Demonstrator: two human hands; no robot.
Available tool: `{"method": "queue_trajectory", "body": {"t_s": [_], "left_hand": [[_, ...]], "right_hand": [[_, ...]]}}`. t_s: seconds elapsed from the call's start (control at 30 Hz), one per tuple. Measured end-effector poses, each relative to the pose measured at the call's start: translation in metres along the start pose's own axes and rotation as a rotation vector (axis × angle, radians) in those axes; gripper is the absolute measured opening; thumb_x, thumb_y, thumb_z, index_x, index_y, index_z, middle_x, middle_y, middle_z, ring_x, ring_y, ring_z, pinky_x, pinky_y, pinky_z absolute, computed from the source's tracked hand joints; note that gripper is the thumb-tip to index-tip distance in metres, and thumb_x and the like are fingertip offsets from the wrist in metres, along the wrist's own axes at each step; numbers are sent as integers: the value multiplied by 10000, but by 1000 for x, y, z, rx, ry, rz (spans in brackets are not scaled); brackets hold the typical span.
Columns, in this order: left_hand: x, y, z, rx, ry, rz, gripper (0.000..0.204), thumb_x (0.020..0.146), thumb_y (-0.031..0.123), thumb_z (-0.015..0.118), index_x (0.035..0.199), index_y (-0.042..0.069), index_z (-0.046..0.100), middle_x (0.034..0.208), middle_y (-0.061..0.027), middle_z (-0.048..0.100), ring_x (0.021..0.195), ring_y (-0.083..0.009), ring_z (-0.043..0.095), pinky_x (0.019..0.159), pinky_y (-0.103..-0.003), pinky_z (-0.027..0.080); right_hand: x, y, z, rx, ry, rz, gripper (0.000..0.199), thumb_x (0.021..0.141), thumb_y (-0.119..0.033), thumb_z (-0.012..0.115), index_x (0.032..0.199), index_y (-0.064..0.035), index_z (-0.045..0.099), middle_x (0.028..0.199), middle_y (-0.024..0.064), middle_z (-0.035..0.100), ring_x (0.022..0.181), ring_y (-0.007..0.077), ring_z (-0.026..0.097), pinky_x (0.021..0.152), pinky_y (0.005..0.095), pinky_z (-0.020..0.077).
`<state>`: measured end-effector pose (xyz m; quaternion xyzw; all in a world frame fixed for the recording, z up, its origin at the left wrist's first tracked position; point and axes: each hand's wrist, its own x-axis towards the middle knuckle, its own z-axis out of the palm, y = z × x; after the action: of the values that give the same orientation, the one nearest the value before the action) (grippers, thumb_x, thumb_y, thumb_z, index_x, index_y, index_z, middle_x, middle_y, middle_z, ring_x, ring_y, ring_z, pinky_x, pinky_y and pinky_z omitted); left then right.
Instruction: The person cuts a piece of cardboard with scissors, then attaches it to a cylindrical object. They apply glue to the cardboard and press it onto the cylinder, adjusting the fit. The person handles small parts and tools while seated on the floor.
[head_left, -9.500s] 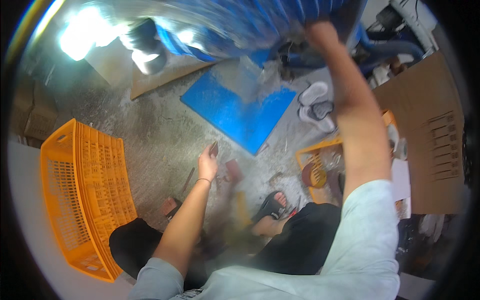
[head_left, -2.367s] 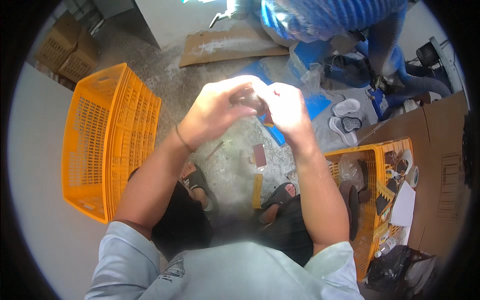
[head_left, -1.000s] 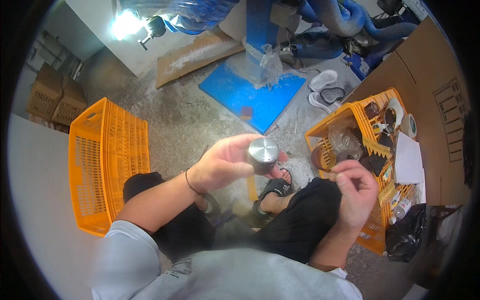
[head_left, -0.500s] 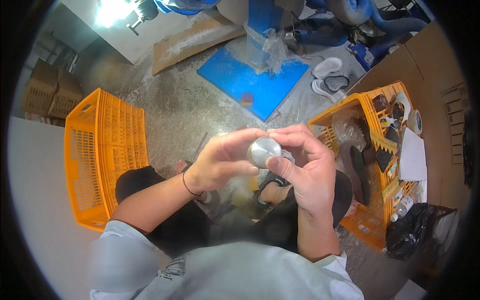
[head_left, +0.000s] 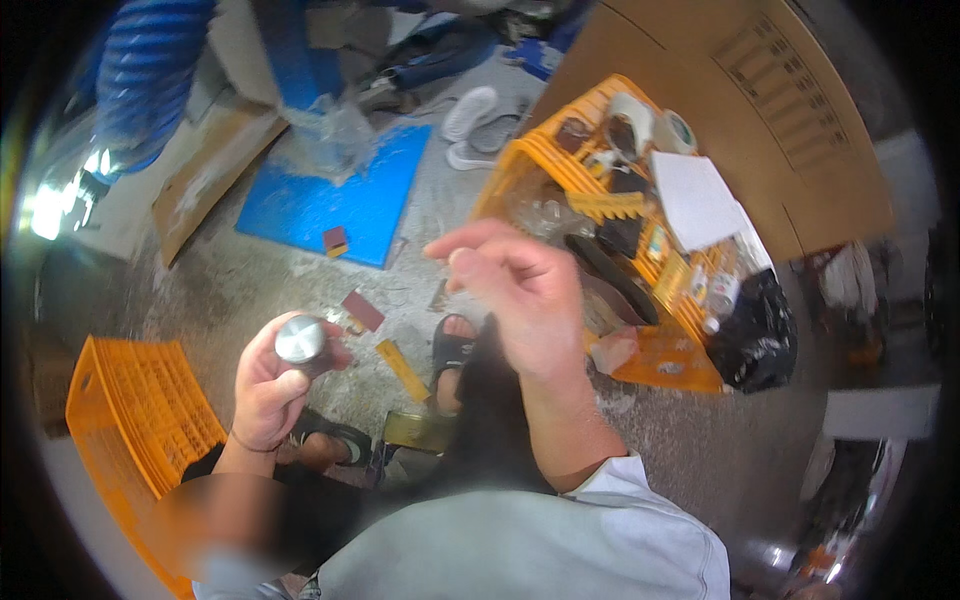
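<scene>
Between fingers and thumb of our left hand (head_left: pixel 262 395): metal cylinder (head_left: pixel 300 339), gripped, bright round end facing up. Well right of those fingers: our right hand (head_left: pixel 522 290), blurred, fingers loosely bent, unclenched, nothing seen in them. Beyond right fingers: orange crate (head_left: pixel 665 373); cannot tell if touching. Just right of left fingers, on floor (head_left: pixel 225 300): reddish-brown sheet (head_left: pixel 363 311). Step in hand, we judge: holding cylinder one-handed, right hand free. Next move probably calls for steady left grip, right fingers clear of crate.
</scene>
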<state>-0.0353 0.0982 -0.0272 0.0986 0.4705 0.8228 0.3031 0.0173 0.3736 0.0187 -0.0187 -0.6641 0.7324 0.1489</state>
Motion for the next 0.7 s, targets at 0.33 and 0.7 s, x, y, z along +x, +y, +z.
{"method": "queue_trajectory", "body": {"t_s": [0.33,0.7], "left_hand": [[2,-7,-5,41,71,-2,762,789,243,871,1373,-64,489,1246,-213,637,1039,-292,698,876,-395,579],[26,9,10,15,26,96,689,830,184,817,1384,-69,494,1247,-219,634,1051,-313,690,820,-352,578]], "right_hand": [[-28,8,-164,-1148,610,-34,260,753,-88,834,960,-13,698,1062,106,679,1000,257,630,921,363,497],[35,80,-180,-1604,354,-278,364,674,-103,858,1000,-84,697,1164,97,601,1121,332,538,939,469,429]]}}
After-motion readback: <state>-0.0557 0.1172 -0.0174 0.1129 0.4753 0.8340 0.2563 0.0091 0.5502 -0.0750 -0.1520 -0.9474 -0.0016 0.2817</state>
